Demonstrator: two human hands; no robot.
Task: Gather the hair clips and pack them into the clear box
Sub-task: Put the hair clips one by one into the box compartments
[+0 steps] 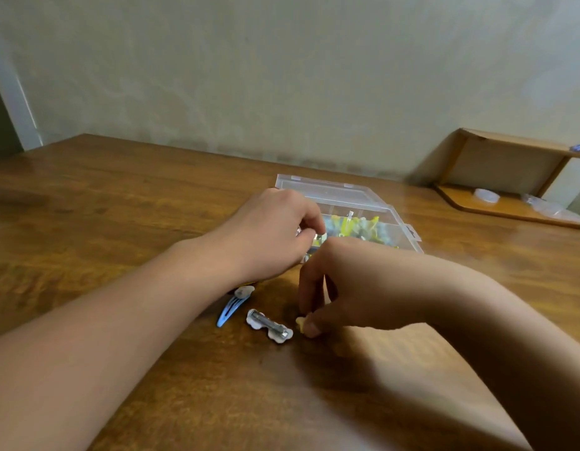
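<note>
Your left hand (272,229) pinches a small clip (318,238) over the clear box (363,203) at 12 o'clock, your right hand (357,288) pinches a yellow clip (301,321) on the table (119,196), and a blue clip (229,308) and a white clip (269,325) lie at its 9 o'clock.

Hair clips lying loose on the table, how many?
2: a blue snap clip under the left forearm, a white barrette beside it. Hands may hide others.

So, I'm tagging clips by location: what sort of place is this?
Probably a room at home: a wooden table against a plain wall, a small wooden shelf, and a clear box of hair clips.
</note>
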